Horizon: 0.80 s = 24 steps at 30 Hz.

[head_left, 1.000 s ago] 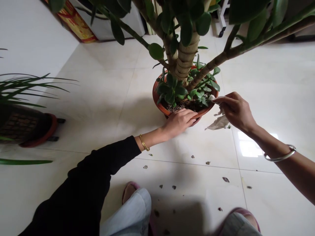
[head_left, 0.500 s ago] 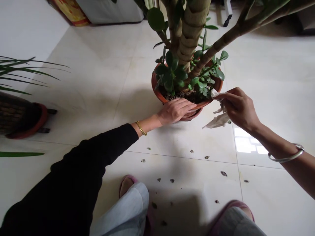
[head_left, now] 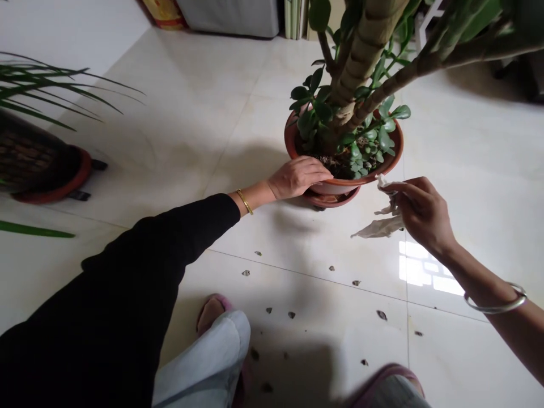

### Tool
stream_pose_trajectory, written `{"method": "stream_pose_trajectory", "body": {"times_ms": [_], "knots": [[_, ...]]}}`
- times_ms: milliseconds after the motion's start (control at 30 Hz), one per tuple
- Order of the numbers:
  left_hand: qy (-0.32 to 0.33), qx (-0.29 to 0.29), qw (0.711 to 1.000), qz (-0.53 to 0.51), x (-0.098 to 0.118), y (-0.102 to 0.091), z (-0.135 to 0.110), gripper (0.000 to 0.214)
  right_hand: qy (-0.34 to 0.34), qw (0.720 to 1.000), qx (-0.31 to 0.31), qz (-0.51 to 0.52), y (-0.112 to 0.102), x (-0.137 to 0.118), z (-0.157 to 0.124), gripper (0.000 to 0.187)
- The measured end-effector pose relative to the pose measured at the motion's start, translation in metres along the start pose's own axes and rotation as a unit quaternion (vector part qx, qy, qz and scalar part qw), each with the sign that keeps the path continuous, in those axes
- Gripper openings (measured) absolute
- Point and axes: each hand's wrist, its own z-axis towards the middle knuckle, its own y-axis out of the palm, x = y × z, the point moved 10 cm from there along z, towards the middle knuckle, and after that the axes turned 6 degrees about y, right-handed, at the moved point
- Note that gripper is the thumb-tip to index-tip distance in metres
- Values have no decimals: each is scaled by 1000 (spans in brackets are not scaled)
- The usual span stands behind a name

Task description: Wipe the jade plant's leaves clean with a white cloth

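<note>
left hand (head_left: 295,177) is lying on the near rim of a clay pot (head_left: 340,186), and its fingers are released, a little curved over the edge, not grasping. the pot stands on a saucer (head_left: 329,199) on the tile floor (head_left: 297,255), in front of the person and between the two hands. a thick jade plant (head_left: 361,56) grows in it. right hand (head_left: 420,218) is clenched, with thumb and fingers pinching a crumpled paper tissue (head_left: 378,228), just beside the rim. dark bits (head_left: 381,315) are lying on the floor. a spiky plant (head_left: 42,85) in another pot (head_left: 51,181) stands well apart on the left.
</note>
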Motion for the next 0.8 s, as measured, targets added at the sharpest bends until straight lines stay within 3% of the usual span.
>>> {"method": "stream_pose_trajectory", "body": {"times_ms": [133,500,633,800], "knots": [[-13,28,999,33,-14,-15,-7,38,2,1000,-6,-7,4,-1,-2,31],[-47,33,982,179,-50,-46,-9,40,17,1000,-10,12,4,4,-7,30],[-15,20,974,227,-30,-36,-11,38,33,999,-18,14,6,10,-8,29],[94,-46,967,231,28,16,2,48,37,999,-24,22,11,8,-4,30]]}}
